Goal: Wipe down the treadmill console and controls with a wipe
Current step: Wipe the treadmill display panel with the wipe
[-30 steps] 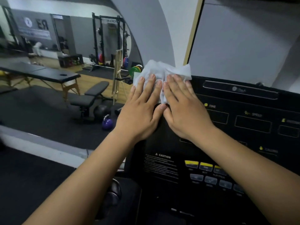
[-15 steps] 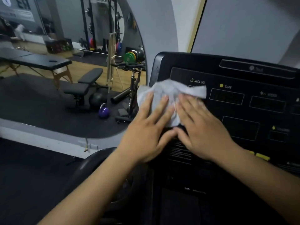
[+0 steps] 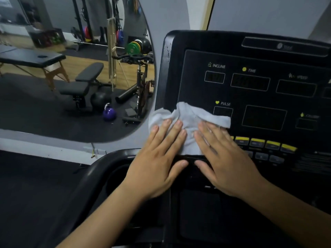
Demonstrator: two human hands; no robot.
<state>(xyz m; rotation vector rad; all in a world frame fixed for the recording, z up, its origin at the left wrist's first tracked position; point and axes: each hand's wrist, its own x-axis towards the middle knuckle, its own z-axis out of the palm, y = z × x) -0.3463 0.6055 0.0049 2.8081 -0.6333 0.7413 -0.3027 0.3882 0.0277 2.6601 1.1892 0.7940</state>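
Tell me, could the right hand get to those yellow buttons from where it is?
Probably yes: the right hand lies flat on the wipe, just beside the yellow buttons, and nothing stands between them.

Partly out of sight
The wipe (image 3: 189, 115) hides the PULSE window (image 3: 223, 110) bottom; the console (image 3: 250, 42) runs off right; yellow buttons (image 3: 258, 141) have blurred labels.

Two bare hands press a white wipe (image 3: 188, 120) flat against the lower left corner of a black treadmill console (image 3: 250, 97). The left hand (image 3: 157, 161) and right hand (image 3: 227, 161) lie side by side, fingers straight. Yellow buttons (image 3: 265, 142) sit just right of the right hand. A wall mirror (image 3: 71, 72) reflects a weight bench (image 3: 84, 81) and a purple kettlebell (image 3: 109, 113).
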